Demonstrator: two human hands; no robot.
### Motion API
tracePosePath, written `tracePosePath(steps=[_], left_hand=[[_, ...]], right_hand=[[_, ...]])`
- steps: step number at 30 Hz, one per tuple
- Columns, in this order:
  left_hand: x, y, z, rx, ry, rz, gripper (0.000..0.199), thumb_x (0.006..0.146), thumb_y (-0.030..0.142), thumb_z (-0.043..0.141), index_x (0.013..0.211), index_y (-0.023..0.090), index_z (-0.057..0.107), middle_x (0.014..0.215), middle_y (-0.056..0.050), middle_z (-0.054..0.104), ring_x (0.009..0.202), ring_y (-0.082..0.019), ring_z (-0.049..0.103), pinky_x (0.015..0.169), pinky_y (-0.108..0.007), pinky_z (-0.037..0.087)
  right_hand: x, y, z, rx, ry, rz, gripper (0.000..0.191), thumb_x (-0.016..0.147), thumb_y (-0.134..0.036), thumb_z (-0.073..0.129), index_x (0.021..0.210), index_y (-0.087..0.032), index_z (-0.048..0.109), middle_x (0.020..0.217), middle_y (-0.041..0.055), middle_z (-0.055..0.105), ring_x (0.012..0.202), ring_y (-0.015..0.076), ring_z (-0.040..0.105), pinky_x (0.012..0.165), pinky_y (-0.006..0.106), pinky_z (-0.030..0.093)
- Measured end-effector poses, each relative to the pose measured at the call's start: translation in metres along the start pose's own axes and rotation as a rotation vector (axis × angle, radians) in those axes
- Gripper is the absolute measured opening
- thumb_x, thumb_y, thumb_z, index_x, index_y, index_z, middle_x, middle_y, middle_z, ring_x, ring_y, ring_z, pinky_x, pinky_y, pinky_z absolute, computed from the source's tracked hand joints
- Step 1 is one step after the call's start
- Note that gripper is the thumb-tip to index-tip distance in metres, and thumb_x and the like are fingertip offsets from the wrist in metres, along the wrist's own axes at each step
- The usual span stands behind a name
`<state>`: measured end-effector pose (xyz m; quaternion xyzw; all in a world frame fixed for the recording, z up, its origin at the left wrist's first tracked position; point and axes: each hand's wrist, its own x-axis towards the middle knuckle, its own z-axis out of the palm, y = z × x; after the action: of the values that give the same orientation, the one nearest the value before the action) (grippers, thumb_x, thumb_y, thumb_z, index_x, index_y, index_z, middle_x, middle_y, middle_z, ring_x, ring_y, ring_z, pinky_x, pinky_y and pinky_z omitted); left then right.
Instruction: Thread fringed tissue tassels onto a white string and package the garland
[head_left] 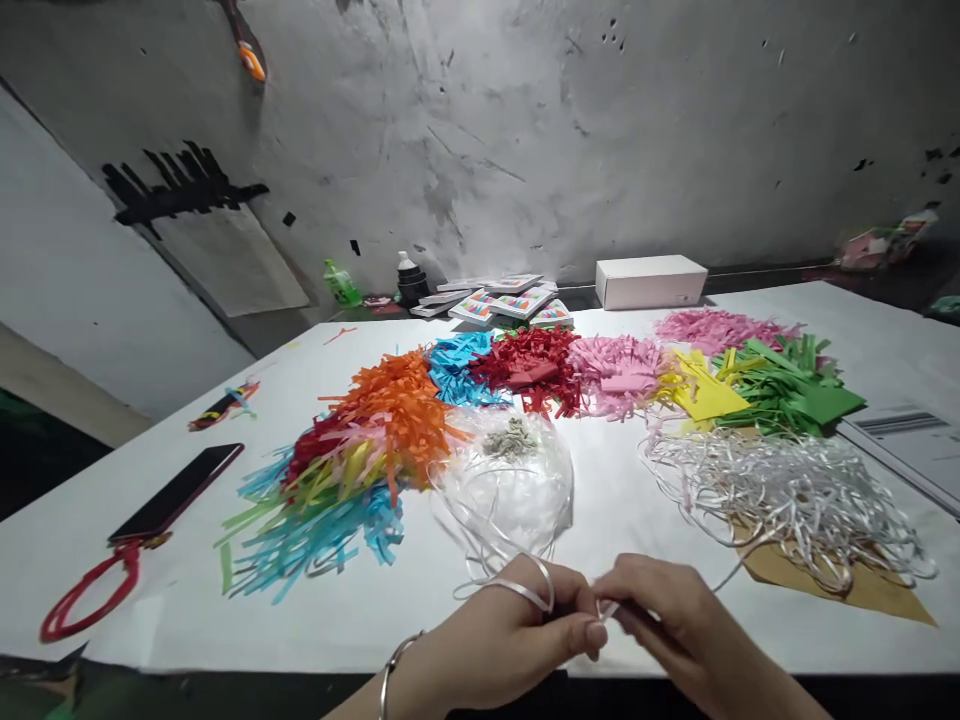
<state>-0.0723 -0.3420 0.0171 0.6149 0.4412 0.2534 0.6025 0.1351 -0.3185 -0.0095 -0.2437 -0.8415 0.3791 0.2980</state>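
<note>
Near the front edge of the table, my left hand (517,632) and my right hand (671,615) meet, fingertips close together. Between them runs a thin white ribbon (544,590), looped over the back of my left fingers and pinched by both hands. Its far end trails toward a clear plastic bag (521,500) with small greyish pieces (511,438) on top. To the right lies a tangled heap of white ribbon (795,500) on brown paper (862,592). What sits right at the fingertips is too small to make out.
Shredded paper tassels lie in an arc: blue strips (322,540), orange (390,410), red (534,365), pink (619,370), yellow (705,385), green (795,385). A phone (180,492) with a red strap is at left. Behind stand stacked cards (495,303) and a white box (651,282).
</note>
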Motion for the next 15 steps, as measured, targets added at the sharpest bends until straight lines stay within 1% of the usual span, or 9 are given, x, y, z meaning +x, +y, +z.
tracePosePath(steps=[2,4,5,7,8,9,11,13,15], left_hand=[[-0.001,-0.003,-0.008,0.089,-0.030,-0.103,0.042,0.085,0.057,0.066,0.074,0.017,0.062,0.058,0.007,0.038,0.055,-0.010,0.031,0.051,-0.024,0.024],[0.000,-0.007,-0.017,0.141,-0.064,-0.149,0.041,0.085,0.056,0.065,0.073,0.018,0.061,0.058,0.007,0.039,0.056,-0.010,0.031,0.050,-0.024,0.024],[0.002,-0.009,-0.020,0.167,-0.089,-0.157,0.040,0.086,0.055,0.064,0.073,0.018,0.061,0.059,0.007,0.039,0.056,-0.011,0.032,0.051,-0.024,0.024],[0.009,-0.010,-0.024,0.212,-0.147,-0.159,0.037,0.087,0.052,0.063,0.071,0.018,0.062,0.058,0.007,0.041,0.056,-0.011,0.034,0.051,-0.024,0.026],[0.016,-0.009,-0.023,0.224,-0.177,-0.157,0.036,0.087,0.051,0.063,0.071,0.018,0.062,0.057,0.007,0.041,0.055,-0.011,0.034,0.050,-0.024,0.026],[0.024,-0.008,-0.021,0.225,-0.207,-0.156,0.036,0.086,0.051,0.063,0.070,0.019,0.063,0.055,0.007,0.041,0.053,-0.010,0.035,0.049,-0.024,0.026],[0.048,-0.001,-0.013,0.200,-0.258,-0.136,0.037,0.085,0.052,0.064,0.069,0.019,0.062,0.053,0.007,0.042,0.048,-0.010,0.036,0.045,-0.023,0.025],[0.081,0.013,-0.001,0.157,-0.282,-0.079,0.040,0.085,0.055,0.062,0.069,0.019,0.059,0.052,0.006,0.044,0.046,-0.010,0.039,0.044,-0.023,0.027],[0.121,0.035,0.013,0.085,-0.266,0.031,0.044,0.086,0.060,0.058,0.069,0.019,0.052,0.054,0.005,0.045,0.047,-0.010,0.042,0.046,-0.023,0.032]], right_hand=[[-0.012,0.013,-0.011,0.104,0.030,0.147,0.025,0.098,-0.034,0.052,0.087,-0.022,0.071,0.068,-0.0003,0.063,0.063,0.0116,0.058,0.062,0.023,0.044],[-0.031,0.032,-0.029,0.302,0.186,0.301,0.033,0.094,-0.046,0.058,0.077,-0.021,0.071,0.057,-0.0020,0.054,0.051,0.0104,0.049,0.052,0.025,0.037],[-0.043,0.043,-0.041,0.422,0.328,0.391,0.037,0.090,-0.052,0.061,0.074,-0.020,0.069,0.053,-0.0035,0.049,0.045,0.0090,0.041,0.046,0.025,0.031],[-0.072,0.066,-0.071,0.572,0.753,0.535,0.036,0.077,-0.059,0.072,0.077,-0.023,0.065,0.052,-0.0057,0.041,0.042,0.0088,0.033,0.042,0.026,0.023],[-0.087,0.078,-0.088,0.577,0.942,0.544,0.036,0.073,-0.058,0.075,0.074,-0.025,0.062,0.052,-0.0069,0.035,0.040,0.0074,0.025,0.040,0.027,0.017],[-0.103,0.088,-0.106,0.546,1.082,0.550,0.031,0.076,-0.055,0.072,0.072,-0.027,0.060,0.055,-0.0079,0.027,0.041,0.0067,0.018,0.041,0.029,0.012],[-0.135,0.106,-0.136,0.442,1.292,0.495,0.025,0.085,-0.049,0.064,0.071,-0.029,0.060,0.060,-0.0078,0.018,0.044,0.0067,0.012,0.045,0.036,0.011],[-0.159,0.114,-0.153,0.331,1.420,0.413,0.024,0.089,-0.046,0.058,0.070,-0.031,0.059,0.062,-0.0072,0.015,0.045,0.0078,0.012,0.048,0.039,0.011],[-0.169,0.112,-0.154,0.298,1.483,0.383,0.023,0.091,-0.045,0.056,0.071,-0.032,0.058,0.062,-0.0067,0.016,0.045,0.0084,0.013,0.049,0.039,0.011]])
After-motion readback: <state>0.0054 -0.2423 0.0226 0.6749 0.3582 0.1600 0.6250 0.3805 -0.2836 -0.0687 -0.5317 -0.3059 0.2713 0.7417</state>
